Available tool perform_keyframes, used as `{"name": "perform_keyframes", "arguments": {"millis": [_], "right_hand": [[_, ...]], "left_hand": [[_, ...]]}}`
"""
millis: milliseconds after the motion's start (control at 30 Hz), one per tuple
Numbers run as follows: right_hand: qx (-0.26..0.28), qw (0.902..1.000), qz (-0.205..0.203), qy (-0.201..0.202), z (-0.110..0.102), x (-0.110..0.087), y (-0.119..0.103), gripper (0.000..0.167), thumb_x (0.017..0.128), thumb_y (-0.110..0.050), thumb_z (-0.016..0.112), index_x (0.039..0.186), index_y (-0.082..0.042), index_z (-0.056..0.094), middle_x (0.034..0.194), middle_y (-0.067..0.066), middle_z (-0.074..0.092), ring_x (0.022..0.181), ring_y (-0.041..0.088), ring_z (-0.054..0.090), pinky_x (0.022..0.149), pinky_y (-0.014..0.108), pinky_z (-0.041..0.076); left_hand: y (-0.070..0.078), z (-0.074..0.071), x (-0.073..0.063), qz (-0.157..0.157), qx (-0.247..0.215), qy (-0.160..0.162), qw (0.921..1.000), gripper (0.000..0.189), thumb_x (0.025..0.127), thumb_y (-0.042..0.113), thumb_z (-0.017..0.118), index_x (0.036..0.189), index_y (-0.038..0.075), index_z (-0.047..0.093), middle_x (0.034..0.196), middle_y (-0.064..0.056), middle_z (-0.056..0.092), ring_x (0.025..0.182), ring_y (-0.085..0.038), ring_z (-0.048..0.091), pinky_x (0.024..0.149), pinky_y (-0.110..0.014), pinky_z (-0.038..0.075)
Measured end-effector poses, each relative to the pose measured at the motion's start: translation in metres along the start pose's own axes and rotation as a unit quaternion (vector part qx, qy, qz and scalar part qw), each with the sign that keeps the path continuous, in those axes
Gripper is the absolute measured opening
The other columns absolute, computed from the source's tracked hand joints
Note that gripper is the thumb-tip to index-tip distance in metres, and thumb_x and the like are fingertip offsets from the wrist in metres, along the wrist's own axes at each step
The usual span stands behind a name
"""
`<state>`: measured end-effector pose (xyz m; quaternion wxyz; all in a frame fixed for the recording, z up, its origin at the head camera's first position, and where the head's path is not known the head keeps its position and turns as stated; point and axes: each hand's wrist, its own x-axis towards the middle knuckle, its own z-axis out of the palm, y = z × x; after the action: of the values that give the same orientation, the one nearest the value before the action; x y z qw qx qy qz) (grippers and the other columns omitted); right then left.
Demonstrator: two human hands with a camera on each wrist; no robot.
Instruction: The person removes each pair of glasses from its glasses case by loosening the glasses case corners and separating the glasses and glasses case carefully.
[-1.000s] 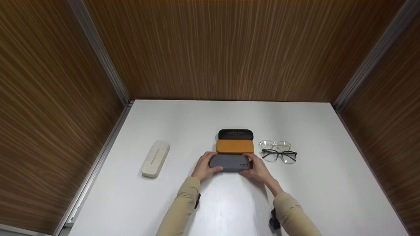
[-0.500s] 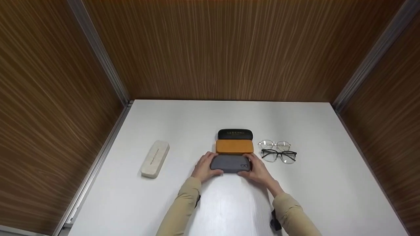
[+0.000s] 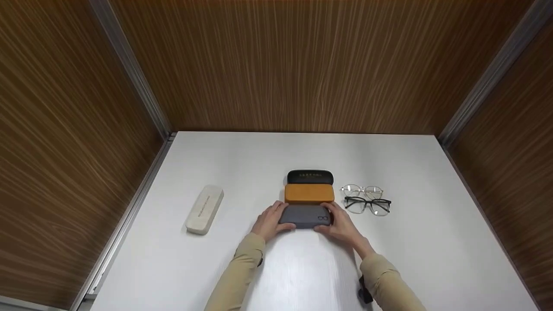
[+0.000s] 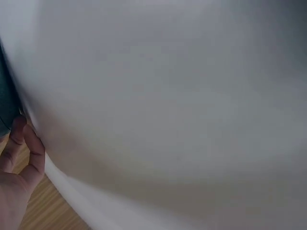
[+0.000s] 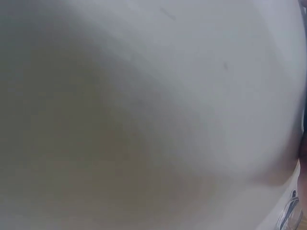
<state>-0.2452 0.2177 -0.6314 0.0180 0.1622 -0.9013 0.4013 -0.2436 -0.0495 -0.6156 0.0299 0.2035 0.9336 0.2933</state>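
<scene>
Hands (image 3: 268, 221) gripping gray case (image 3: 304, 216) — shifted slightly nearer, rightward

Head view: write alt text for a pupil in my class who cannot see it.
A person's hands, left hand and right hand, grip a grey glasses case by its ends, with an orange case and a black case behind it. On the white table, thin-framed glasses and black-framed glasses lie to the right; a cream case lies apart at the left.
</scene>
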Motion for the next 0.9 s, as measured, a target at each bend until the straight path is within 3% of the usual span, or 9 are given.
{"name": "perform_keyframes", "arguments": {"millis": [200, 400, 900], "right_hand": [[-0.012, 0.9998, -0.010, -0.008, -0.002, 0.001, -0.002, 0.074, 0.071, -0.025, 0.091, 0.132, 0.001, 0.058, 0.132, 0.019, 0.060, 0.122, 0.036, 0.059, 0.112, 0.053, 0.044], [-0.024, 0.9996, -0.012, -0.010, -0.003, 0.002, -0.005, 0.074, 0.071, -0.023, 0.091, 0.132, 0.003, 0.057, 0.131, 0.021, 0.060, 0.123, 0.038, 0.058, 0.114, 0.053, 0.043], [-0.030, 0.9993, 0.024, -0.001, -0.002, 0.005, -0.012, 0.078, 0.064, -0.012, 0.094, 0.131, -0.001, 0.055, 0.127, 0.019, 0.062, 0.120, 0.037, 0.059, 0.111, 0.054, 0.044]], "left_hand": [[0.000, -0.002, 0.000, 0.002, 0.050, -0.020, 0.9986, 0.079, 0.090, 0.060, 0.060, 0.148, 0.009, 0.048, 0.145, -0.011, 0.051, 0.133, -0.032, 0.054, 0.108, -0.049, 0.050], [0.000, -0.003, 0.002, 0.023, 0.100, -0.030, 0.9943, 0.078, 0.094, 0.062, 0.053, 0.150, 0.008, 0.046, 0.146, -0.011, 0.051, 0.133, -0.029, 0.055, 0.107, -0.045, 0.051], [-0.002, -0.009, 0.007, 0.054, 0.132, -0.043, 0.9889, 0.073, 0.099, 0.058, 0.048, 0.148, 0.003, 0.048, 0.142, -0.014, 0.054, 0.128, -0.029, 0.058, 0.107, -0.041, 0.051]]}}
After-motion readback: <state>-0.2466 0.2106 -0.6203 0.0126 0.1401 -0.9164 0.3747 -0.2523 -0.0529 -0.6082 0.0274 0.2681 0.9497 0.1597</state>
